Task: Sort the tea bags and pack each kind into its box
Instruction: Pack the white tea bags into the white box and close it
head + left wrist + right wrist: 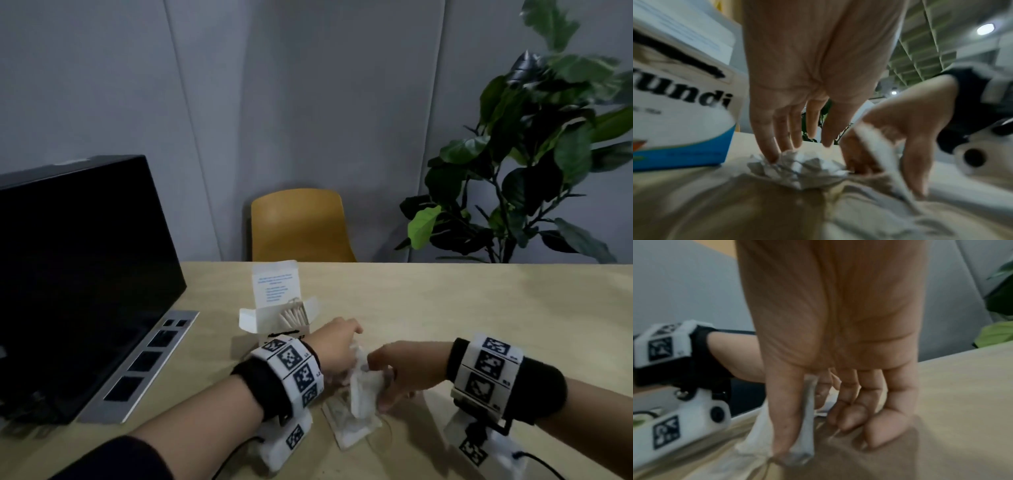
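Two hands meet over a loose pile of white tea bags (356, 407) at 6 o'clock on the table (479, 308), close to the person. The left hand (334, 346) comes in from 8 o'clock with fingers long and nearly straight, the tips pressing down into crumpled paper wrappers; it holds nothing closed. The right hand (400, 370) comes in from 4 o'clock and pinches one flat white bag (807, 426) between thumb and forefinger, its other fingers curled against the table. An open white box (284, 318), lid flap standing up, sits just beyond the left hand at 12 o'clock from the pile, with a row of bags already upright inside. Only this one box shows, so where a second kind would go cannot be told. The bags all look much alike in this dim, blurred light, so the likeliest slip is a wrong kind going into this box. The pinched bag touches its neighbours, and strings may be tangled, so a lift could drag extra bags along or scatter them. The left fingers pressing down could crumple or tear thin paper. The left wrist lies close to the light box and could knock it over. A dark monitor (78, 274) stands at 9 o'clock, a yellow chair (301, 226) at 12, a plant (534, 154) at 2.
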The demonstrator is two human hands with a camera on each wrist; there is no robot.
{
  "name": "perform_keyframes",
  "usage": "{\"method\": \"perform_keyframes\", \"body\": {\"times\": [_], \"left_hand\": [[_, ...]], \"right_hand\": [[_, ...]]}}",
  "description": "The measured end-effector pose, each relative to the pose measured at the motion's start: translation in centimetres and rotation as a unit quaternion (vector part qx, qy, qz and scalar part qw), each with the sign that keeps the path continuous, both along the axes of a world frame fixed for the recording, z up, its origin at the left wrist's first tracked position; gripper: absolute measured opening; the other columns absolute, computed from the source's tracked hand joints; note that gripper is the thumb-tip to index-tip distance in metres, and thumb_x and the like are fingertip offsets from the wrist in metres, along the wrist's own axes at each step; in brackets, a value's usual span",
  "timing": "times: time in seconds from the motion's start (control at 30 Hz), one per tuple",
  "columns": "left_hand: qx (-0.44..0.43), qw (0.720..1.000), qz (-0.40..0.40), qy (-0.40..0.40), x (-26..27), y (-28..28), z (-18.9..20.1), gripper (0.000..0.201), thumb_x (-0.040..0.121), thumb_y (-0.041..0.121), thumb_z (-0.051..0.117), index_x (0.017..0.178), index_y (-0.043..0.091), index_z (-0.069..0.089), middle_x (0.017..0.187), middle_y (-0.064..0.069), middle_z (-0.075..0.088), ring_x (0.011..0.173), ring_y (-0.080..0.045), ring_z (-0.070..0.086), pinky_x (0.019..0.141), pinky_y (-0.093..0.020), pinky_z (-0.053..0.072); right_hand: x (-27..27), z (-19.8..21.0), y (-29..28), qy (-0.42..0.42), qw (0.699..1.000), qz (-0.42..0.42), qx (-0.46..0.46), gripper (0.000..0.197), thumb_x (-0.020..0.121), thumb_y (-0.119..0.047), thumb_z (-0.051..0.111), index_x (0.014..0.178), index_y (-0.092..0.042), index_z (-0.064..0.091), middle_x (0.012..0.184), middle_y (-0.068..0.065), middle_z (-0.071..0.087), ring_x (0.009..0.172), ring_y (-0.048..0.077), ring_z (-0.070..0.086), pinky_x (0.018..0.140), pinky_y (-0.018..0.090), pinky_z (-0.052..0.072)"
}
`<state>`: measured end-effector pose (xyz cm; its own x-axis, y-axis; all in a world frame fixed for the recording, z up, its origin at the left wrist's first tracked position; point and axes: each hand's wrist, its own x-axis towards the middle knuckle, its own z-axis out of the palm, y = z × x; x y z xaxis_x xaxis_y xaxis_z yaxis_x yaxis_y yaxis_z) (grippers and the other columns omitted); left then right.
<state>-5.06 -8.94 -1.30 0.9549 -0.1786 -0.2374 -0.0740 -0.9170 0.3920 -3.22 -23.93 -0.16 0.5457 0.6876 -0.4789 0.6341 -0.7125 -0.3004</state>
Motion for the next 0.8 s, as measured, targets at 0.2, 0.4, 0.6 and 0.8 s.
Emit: {"method": "perform_keyframes", "body": {"times": [0.2,0.4,0.6,0.8], "left_hand": [[-0.048,0.997,0.051,0.017,1.6,-0.1,-0.3,0.052,0.08,0.014,0.069,0.126,0.017,0.046,0.113,-0.009,0.058,0.095,-0.023,0.059,0.071,-0.028,0.048],[-0.197,0.969,0.06,-0.137,0.3,0.2,0.3,0.009,0.083,0.019,0.066,0.087,0.027,0.065,0.09,0.004,0.066,0.078,-0.012,0.059,0.069,-0.024,0.05],[-0.401,0.902,0.097,-0.13,-1.2,0.7,0.8,0.01,0.085,0.017,0.067,0.087,0.026,0.069,0.088,0.002,0.07,0.081,-0.012,0.065,0.077,-0.029,0.055],[-0.462,0.876,0.141,-0.019,-1.6,1.1,0.7,0.024,0.098,0.019,0.046,0.107,0.018,0.067,0.1,-0.008,0.07,0.092,-0.02,0.065,0.077,-0.034,0.056]], "right_hand": [[0.9,1.4,-4.2,0.106,0.953,-0.137,0.249,0.018,0.082,-0.012,0.068,0.081,-0.019,0.052,0.078,0.001,0.06,0.07,0.016,0.058,0.064,0.03,0.053],[1.0,1.0,-4.2,0.168,0.896,-0.186,0.367,0.012,0.083,-0.013,0.067,0.082,-0.015,0.056,0.085,0.005,0.064,0.074,0.009,0.061,0.069,0.029,0.051],[0.6,1.0,-2.5,0.146,0.889,-0.163,0.403,0.015,0.082,-0.007,0.067,0.082,-0.011,0.053,0.089,0.014,0.065,0.08,0.021,0.062,0.068,0.032,0.052],[0.8,0.6,-2.3,0.146,0.858,-0.2,0.45,0.036,0.082,-0.008,0.067,0.115,-0.013,0.052,0.093,0.01,0.066,0.076,0.018,0.065,0.058,0.025,0.051]]}}
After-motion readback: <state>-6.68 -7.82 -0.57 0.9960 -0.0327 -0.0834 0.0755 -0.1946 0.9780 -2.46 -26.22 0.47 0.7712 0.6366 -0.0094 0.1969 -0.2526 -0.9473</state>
